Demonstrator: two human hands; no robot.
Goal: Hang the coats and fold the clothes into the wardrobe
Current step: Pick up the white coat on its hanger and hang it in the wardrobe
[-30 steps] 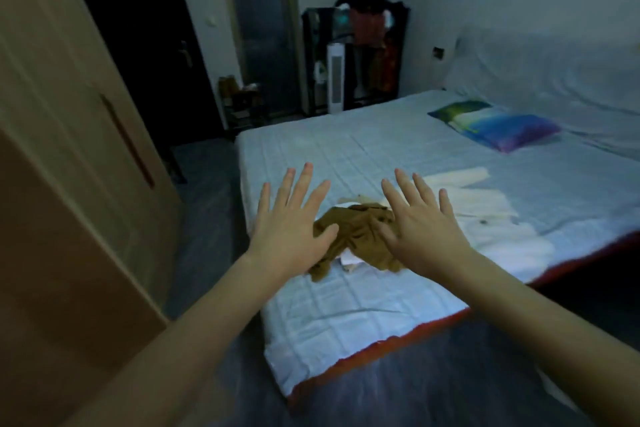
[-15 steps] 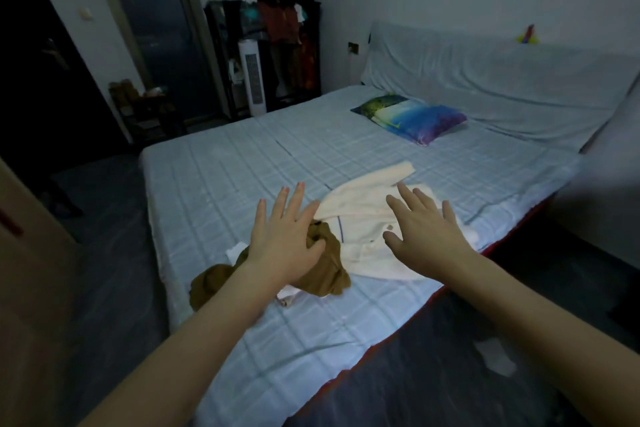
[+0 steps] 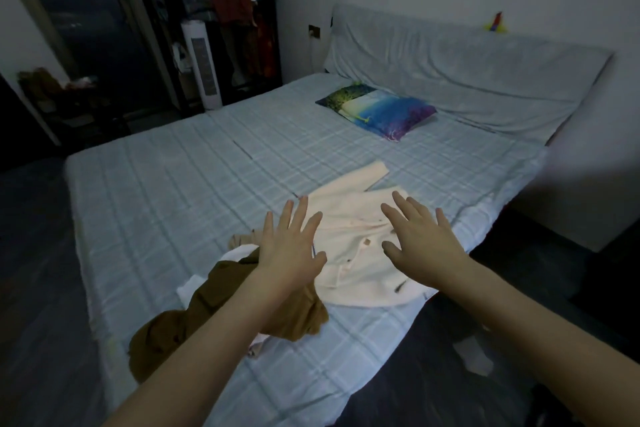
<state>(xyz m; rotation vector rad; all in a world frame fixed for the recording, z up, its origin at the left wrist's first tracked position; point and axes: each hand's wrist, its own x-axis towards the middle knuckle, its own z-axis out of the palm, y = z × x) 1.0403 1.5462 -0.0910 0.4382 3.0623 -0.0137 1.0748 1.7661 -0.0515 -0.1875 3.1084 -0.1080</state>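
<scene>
From the head view, the cream coat (image 3: 356,246) lies flat near the bed's (image 3: 173,204) near edge, its long axis running from the near right to the far left, one sleeve pointing toward the pillow (image 3: 377,109). The left hand (image 3: 289,250) and right hand (image 3: 420,243) hover above it, fingers straight and spread, holding nothing. A brown garment (image 3: 214,308) lies crumpled just left.

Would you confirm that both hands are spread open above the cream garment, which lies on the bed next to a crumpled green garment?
Not quite: the crumpled garment is brown, not green, as the head view shows. The rest holds: the left hand and right hand are spread open above the cream garment on the bed.
</scene>
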